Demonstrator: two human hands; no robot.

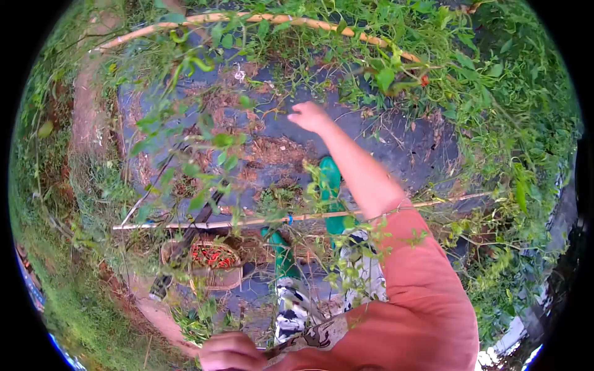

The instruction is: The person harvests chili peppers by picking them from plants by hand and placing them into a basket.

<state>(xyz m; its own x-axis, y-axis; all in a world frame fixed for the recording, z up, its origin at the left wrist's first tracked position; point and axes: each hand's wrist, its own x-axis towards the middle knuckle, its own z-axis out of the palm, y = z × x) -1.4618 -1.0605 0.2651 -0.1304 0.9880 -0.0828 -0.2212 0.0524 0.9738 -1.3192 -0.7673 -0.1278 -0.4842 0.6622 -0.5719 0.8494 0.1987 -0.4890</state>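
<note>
My right hand [309,117] reaches forward over the dark ground sheet [396,148], among thin stems. Its fingers are curled in, and whatever they may grip is hidden or too small to name. Down at the lower edge, close to my body, is my left hand [230,352]. It is closed with the knuckles up, and its inner side is out of sight. A woven basket [226,279] with small red chili peppers [211,255] stands on the ground at the left, away from both hands.
A bamboo pole [309,217] crosses in front of my legs, and a curved pole [272,18] runs along the far side. Leafy plants [501,111] crowd the right. My green boots [331,185] stand on the sheet. A dark slanting post [207,210] rises beside the basket.
</note>
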